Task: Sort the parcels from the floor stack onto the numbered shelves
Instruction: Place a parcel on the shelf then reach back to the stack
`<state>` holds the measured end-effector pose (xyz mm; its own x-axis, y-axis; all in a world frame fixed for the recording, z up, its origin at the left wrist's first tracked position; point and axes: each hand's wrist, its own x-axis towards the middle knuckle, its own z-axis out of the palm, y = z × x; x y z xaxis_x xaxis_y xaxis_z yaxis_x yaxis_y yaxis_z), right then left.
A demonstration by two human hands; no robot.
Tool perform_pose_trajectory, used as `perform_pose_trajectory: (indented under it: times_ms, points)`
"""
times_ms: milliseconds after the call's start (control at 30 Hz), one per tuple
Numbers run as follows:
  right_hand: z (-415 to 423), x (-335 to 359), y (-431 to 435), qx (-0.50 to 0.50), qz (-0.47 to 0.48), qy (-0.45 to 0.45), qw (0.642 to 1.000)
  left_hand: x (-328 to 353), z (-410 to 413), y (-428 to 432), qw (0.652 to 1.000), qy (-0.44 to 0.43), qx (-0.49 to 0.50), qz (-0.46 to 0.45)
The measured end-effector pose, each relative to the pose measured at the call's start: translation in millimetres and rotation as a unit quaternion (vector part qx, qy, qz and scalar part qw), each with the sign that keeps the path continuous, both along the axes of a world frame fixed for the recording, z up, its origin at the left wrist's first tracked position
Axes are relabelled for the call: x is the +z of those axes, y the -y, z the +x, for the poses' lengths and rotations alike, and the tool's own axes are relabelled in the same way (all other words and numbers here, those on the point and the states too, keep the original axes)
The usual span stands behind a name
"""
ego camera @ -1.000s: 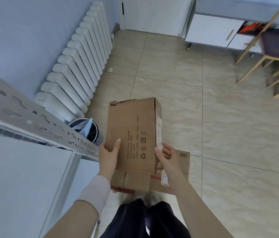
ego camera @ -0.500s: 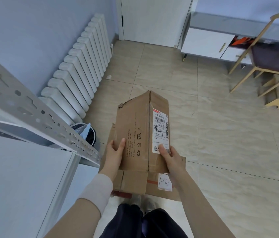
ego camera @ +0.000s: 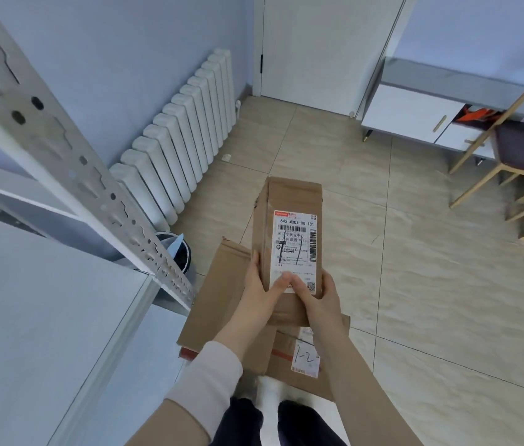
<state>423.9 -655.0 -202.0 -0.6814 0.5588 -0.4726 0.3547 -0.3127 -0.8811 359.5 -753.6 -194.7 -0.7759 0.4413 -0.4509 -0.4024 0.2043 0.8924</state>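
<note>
Left grip (ego camera: 259,292) and right grip (ego camera: 321,300) clasp the box's (ego camera: 292,194) near end, holding it label (ego camera: 296,239) up over the floor stack (ego camera: 218,304) at 6 o'clock, likely to read its number before choosing a shelf (ego camera: 45,317) at 9 o'clock.

The box (ego camera: 291,201) is brown, with a white label (ego camera: 296,249) marked in black lines and red at its top. The floor (ego camera: 415,252) is tan with wavy streaks — the radiator (ego camera: 183,143) white, the wall (ego camera: 125,59) pale blue.
</note>
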Motion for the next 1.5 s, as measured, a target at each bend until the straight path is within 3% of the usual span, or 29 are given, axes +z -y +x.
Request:
perform_pose_trajectory:
  times_ms: [167,400,500,933,1233,1500]
  points:
    - [16.2,1.2,-16.0,0.072,-0.033,-0.011,0.997,4.3,26.8,-7.7,0.996,-0.026,0.081,0.006]
    - [61.0,-4.2,-40.6,0.189,-0.001,-0.015,0.982,0.7,103.6,-28.2,0.972,-0.018,0.227,-0.048]
    - [88.6,-6.3,-41.3,0.232,-0.030,0.003,0.972,-2.4,138.3,-31.6,0.959,0.008,0.281,-0.033]
    - [200.3,-5.5,14.5,0.403,0.027,0.060,0.913,-7.9,290.9,27.7,0.912,0.013,0.410,0.003]
    - [284.3,0.2,40.3,0.508,0.011,0.057,0.859,-6.6,402.5,41.8,0.847,0.028,0.530,0.002]
    - [330.7,6.3,32.7,0.619,0.012,0.006,0.786,6.1,473.9,17.6,0.771,-0.013,0.637,0.002]
